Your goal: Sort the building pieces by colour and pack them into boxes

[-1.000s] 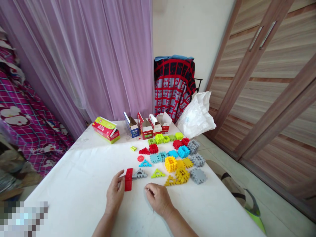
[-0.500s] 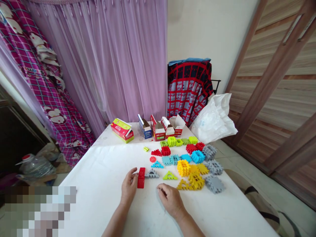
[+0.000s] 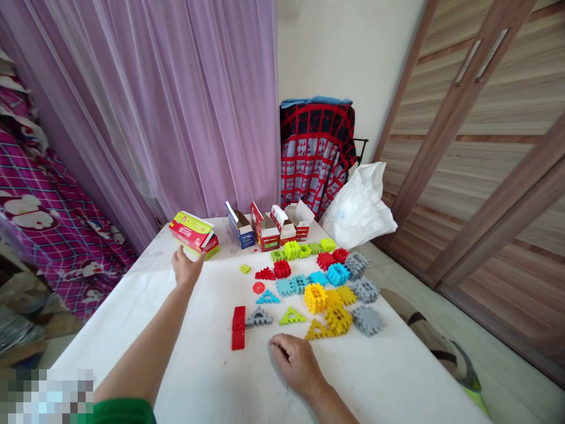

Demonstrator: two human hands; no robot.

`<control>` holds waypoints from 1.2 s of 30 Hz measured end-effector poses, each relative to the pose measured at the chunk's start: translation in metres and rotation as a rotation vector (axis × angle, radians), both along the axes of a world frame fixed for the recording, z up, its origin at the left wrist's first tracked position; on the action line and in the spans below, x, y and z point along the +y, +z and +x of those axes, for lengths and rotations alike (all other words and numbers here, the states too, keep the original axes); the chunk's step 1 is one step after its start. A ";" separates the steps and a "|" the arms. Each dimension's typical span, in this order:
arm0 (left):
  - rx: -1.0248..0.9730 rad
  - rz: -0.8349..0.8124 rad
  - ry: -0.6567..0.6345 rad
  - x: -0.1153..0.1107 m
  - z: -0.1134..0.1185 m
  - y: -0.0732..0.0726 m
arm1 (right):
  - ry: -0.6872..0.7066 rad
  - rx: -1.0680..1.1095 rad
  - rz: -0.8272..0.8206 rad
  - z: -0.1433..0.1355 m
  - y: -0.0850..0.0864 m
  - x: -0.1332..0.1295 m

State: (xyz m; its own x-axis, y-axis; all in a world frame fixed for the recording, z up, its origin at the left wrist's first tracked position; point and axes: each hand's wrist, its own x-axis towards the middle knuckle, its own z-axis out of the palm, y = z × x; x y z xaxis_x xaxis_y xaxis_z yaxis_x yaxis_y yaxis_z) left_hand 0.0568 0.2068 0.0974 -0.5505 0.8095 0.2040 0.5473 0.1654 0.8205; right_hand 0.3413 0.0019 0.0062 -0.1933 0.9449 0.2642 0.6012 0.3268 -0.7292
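Note:
My left hand (image 3: 187,267) is stretched far forward at the left, thumb and fingers apart, just in front of a red and yellow-green carton (image 3: 194,234); whether it touches the carton I cannot tell. My right hand (image 3: 295,360) rests on the white table with its fingers curled in, and what lies inside them, if anything, is hidden. Beyond it lie a red block piece (image 3: 239,328), a grey triangular piece (image 3: 259,317) and a lime triangular piece (image 3: 292,315). A blue triangular piece (image 3: 268,297) and a small red round piece (image 3: 258,287) sit farther back.
Several yellow (image 3: 316,298), blue, red, green and grey (image 3: 368,319) interlocking blocks stand in groups on the right of the table (image 3: 194,353). Behind them are a blue carton (image 3: 241,228), red and white cartons (image 3: 266,232) and a white plastic bag (image 3: 359,209).
My left hand has left the red block piece and reached forward and left to the carton. My right hand stays curled on the table. The view has turned somewhat to the right.

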 end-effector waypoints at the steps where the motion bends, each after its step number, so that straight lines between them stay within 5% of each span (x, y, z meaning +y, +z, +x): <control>1: 0.036 -0.017 0.008 0.009 0.001 0.005 | -0.002 -0.003 -0.001 0.000 0.000 0.000; 6: 0.257 -0.128 0.023 0.038 0.020 0.018 | -0.017 -0.037 -0.001 -0.001 0.002 -0.002; 12: 0.258 -0.139 0.057 0.059 0.033 0.016 | -0.023 -0.068 0.009 -0.001 0.002 -0.002; 30: 0.362 -0.174 -0.013 0.081 0.020 0.011 | -0.079 -0.134 0.036 -0.004 0.004 -0.002; 36: 0.316 -0.058 -0.020 0.077 0.003 0.014 | -0.090 -0.116 0.022 -0.004 0.008 -0.002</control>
